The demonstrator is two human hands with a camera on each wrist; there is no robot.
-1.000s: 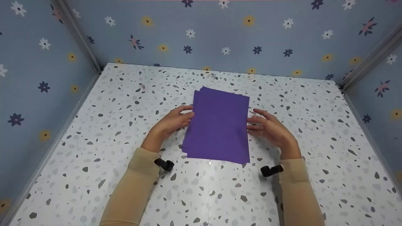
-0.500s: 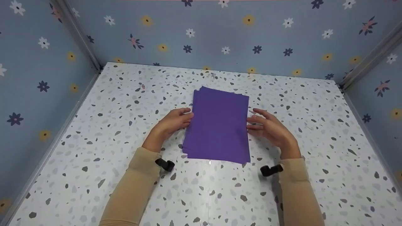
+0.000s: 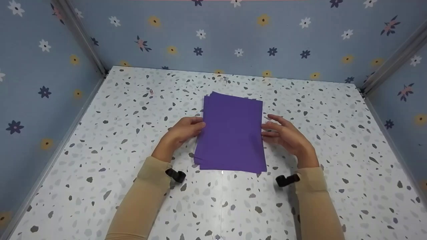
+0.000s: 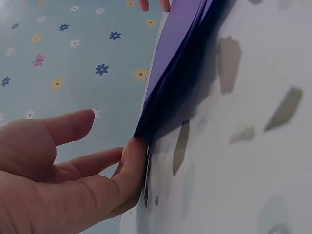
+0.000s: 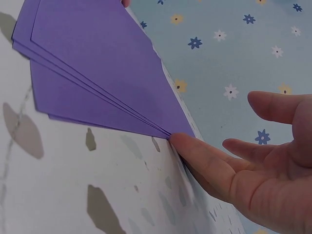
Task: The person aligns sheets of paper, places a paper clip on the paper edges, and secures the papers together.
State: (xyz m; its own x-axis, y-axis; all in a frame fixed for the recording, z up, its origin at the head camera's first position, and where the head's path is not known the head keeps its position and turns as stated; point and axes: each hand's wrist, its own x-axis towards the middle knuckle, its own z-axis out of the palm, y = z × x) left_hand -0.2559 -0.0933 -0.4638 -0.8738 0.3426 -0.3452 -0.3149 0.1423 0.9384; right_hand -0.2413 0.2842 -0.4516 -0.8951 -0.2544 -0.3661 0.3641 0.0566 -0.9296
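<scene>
A stack of purple paper sheets (image 3: 232, 133) lies on the speckled table, its edges slightly uneven at the corners. In the head view my left hand (image 3: 183, 132) is at the stack's left edge. The left wrist view shows fingertips (image 4: 136, 146) against the sheets' edge, with the thumb apart from the paper. On the opposite side, my right hand (image 3: 288, 136) touches the right edge with its fingertips. Its thumb stands clear of the paper in the right wrist view, where several sheet layers (image 5: 97, 92) fan out slightly.
A small paper clip (image 3: 151, 91) lies on the table (image 3: 213, 203) at the back left. Blue flowered panels (image 3: 233, 36) stand at the back and both sides. Each sleeve cuff bears a black wrist camera (image 3: 176, 175).
The left hand has slid slightly toward the person along the stack's edge. The stack's far end has shifted a little left. The right hand stays almost in place.
</scene>
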